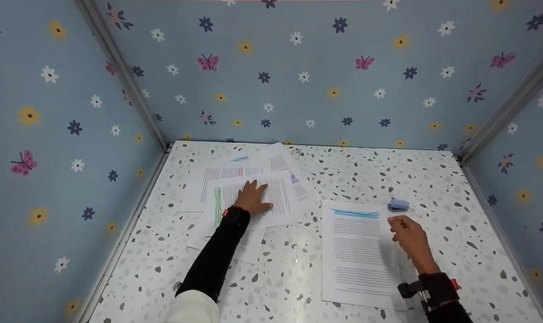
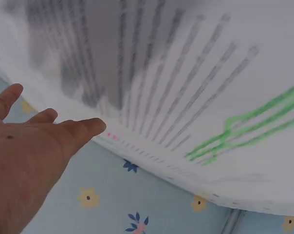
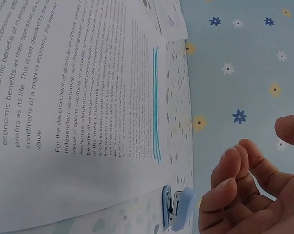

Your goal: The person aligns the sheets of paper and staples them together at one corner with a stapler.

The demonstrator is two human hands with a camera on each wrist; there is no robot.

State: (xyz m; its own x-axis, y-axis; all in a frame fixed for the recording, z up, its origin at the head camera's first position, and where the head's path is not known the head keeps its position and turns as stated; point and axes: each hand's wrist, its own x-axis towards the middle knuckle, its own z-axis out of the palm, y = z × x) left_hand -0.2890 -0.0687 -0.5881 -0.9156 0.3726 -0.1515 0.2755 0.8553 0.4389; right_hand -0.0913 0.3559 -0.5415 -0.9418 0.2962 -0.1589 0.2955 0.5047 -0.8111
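My left hand (image 1: pixel 252 198) lies spread over a printed sheet with green marker strokes (image 1: pixel 217 202), in a loose pile of papers on the left. The left wrist view shows the green strokes (image 2: pixel 249 124) beside the outstretched fingers. Whether the palm presses on the page I cannot tell. To the right is a printed sheet with blue marker lines (image 1: pixel 356 251), with another sheet's edge showing beneath it. My right hand (image 1: pixel 408 235) hovers by that sheet's upper right side, its fingers loosely bent and holding nothing. A small blue stapler (image 1: pixel 398 205) lies just beyond it, its arms apart in the right wrist view.
Other sheets in the pile carry a red mark (image 1: pixel 241 172), purple marks (image 1: pixel 295 179) and a blue scribble (image 1: pixel 240 158). The speckled white tabletop (image 1: pixel 289 273) is bounded by a flowered blue back panel (image 1: pixel 298 80) and similar side panels.
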